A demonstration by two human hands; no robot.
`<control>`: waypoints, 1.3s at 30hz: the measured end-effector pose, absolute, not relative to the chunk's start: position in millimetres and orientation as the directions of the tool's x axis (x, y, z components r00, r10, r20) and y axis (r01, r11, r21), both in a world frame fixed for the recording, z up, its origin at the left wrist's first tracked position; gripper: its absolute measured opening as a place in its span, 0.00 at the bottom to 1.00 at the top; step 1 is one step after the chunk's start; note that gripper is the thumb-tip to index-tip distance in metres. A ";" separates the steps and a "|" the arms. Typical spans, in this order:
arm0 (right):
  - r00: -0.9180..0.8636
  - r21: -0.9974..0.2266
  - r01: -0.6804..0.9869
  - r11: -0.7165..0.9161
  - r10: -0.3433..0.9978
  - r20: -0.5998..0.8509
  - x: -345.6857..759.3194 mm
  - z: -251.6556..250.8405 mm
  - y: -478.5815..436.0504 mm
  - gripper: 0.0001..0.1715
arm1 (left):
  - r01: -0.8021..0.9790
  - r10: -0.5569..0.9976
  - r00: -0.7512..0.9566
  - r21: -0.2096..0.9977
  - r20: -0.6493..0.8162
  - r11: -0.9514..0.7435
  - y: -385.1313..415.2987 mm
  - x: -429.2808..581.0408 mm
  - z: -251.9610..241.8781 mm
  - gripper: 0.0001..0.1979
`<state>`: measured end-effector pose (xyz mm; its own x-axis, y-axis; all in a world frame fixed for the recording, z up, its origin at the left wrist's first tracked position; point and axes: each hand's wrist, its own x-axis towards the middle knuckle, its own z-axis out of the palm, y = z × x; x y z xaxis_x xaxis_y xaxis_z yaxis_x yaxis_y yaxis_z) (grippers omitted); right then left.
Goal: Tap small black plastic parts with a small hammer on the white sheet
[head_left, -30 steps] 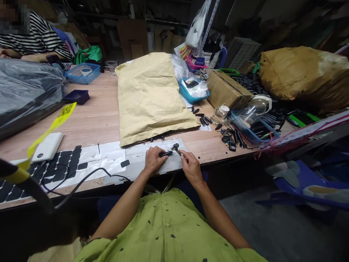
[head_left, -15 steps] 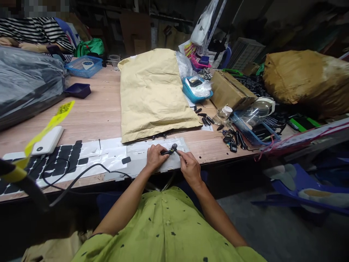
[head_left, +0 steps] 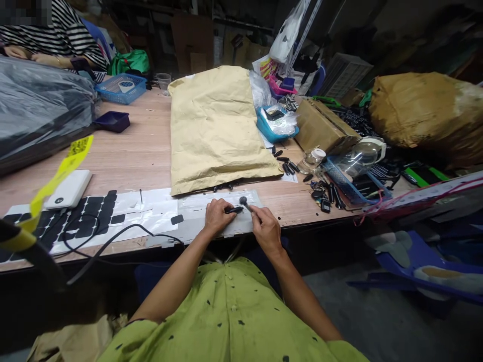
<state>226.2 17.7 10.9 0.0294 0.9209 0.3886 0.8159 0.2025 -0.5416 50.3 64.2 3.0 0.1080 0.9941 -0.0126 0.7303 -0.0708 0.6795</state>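
Note:
My left hand (head_left: 218, 216) is closed on a small black part (head_left: 234, 209) over the pale board (head_left: 196, 207) at the table's front edge. Just right of it, my right hand (head_left: 266, 227) pinches the thin handle of a tool with a dark round head (head_left: 243, 200). The round head stands apart from the black part, slightly above and to its right. White sheets with black stickers (head_left: 94, 213) lie left of my hands. Behind the board rests a large tan paper package (head_left: 222, 130).
A white device (head_left: 70, 190) with a black cable lies left. Blue baskets (head_left: 123, 89), a cardboard box (head_left: 322, 125), a clear jar (head_left: 313, 160) and small black parts (head_left: 289, 165) sit farther out. A person in striped clothing (head_left: 56, 30) sits at back left.
The tool's round head has moved off the black part, up and right, with my right hand shifting slightly right. My left hand still holds the part. The view has shifted slightly.

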 end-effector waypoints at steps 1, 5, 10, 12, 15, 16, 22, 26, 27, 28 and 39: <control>0.057 -0.531 0.828 0.180 0.915 0.400 233.2 9.0 23.5 0.21 | 0.730 0.994 0.109 0.679 -0.009 -0.073 64.2 50.2 2.9 0.04; 0.178 -0.441 0.897 0.034 0.885 0.430 264.1 -5.8 49.5 0.19 | 0.737 0.993 0.115 0.671 -0.011 -0.078 63.8 49.5 3.8 0.05; 0.263 -0.379 0.922 -0.076 0.842 0.470 280.3 -27.4 67.7 0.19 | 0.749 0.992 0.124 0.658 -0.022 -0.079 62.6 48.0 5.2 0.05; 0.291 -0.381 0.919 -0.102 0.827 0.481 278.7 -32.0 68.7 0.19 | 0.750 0.991 0.133 0.656 -0.022 -0.086 62.2 47.1 4.8 0.05; 0.309 -0.392 0.913 -0.114 0.821 0.480 274.9 -34.1 68.0 0.18 | 0.747 0.986 0.165 0.655 -0.022 -0.110 61.9 44.4 4.5 0.06; 0.309 -0.396 0.911 -0.115 0.827 0.470 274.0 -34.0 67.7 0.18 | 0.745 0.983 0.183 0.656 -0.025 -0.122 61.7 42.6 4.9 0.06; 0.301 -0.373 0.920 -0.122 0.830 0.469 273.8 -35.4 67.7 0.19 | 0.644 0.894 0.442 0.719 -0.072 -0.261 53.8 16.7 14.0 0.09; 0.285 -0.357 0.928 -0.105 0.817 0.502 274.2 -37.7 67.9 0.18 | 0.585 0.807 0.584 0.735 -0.088 -0.344 39.2 1.5 16.2 0.12; 0.284 -0.357 0.928 -0.105 0.819 0.498 274.1 -37.8 67.9 0.18 | 0.593 0.801 0.593 0.717 -0.082 -0.366 34.7 0.6 15.6 0.12; 0.285 -0.358 0.928 -0.107 0.823 0.492 274.0 -37.6 67.8 0.18 | 0.607 0.799 0.597 0.693 -0.073 -0.390 30.0 0.7 14.7 0.12; 0.300 -0.394 0.912 -0.110 0.834 0.463 270.4 -35.3 66.7 0.20 | 0.655 0.880 0.475 0.660 0.018 -0.367 21.3 4.0 6.2 0.07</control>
